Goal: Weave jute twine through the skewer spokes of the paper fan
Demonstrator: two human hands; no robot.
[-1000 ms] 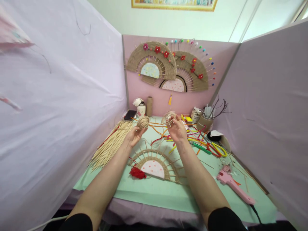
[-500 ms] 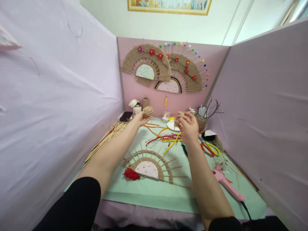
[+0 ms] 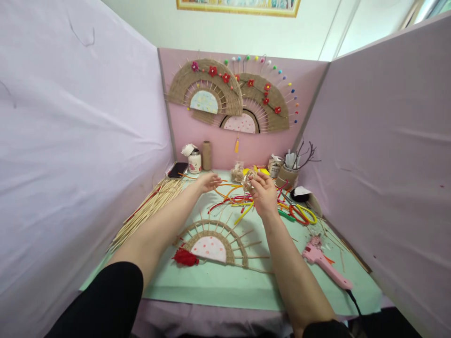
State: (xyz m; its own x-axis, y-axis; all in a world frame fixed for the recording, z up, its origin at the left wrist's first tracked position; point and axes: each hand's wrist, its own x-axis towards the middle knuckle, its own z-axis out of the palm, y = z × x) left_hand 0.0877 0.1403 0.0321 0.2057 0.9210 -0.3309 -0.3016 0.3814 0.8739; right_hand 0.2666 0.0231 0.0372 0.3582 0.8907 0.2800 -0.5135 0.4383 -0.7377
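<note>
My left hand [image 3: 210, 182] hovers over the back of the mat, fingers stretched out and holding nothing. My right hand [image 3: 265, 192] pinches a loose coil of twine [image 3: 249, 181]. Just behind it, a beige twine ball [image 3: 237, 172] rests at the back of the table; its lower part is partly hidden. Nearer to me lies a half-round fan frame [image 3: 243, 246] of thin sticks woven with twine, with a pink-dotted white centre [image 3: 208, 249]. A red tassel [image 3: 185, 257] sits at its left corner.
Bamboo sticks [image 3: 148, 209] are piled at left, near a phone [image 3: 177, 170], a jar [image 3: 194, 162] and a cardboard tube [image 3: 206, 156]. Coloured pipe cleaners [image 3: 230, 202] lie mid-table. At right are scissors [image 3: 306, 215] and a pink glue gun [image 3: 326, 265]. Finished fans [image 3: 207, 87] hang behind.
My left hand has let go of the twine ball it held, and a twine ball now stands at the back middle. The twine in my right hand has come lower and further left.
</note>
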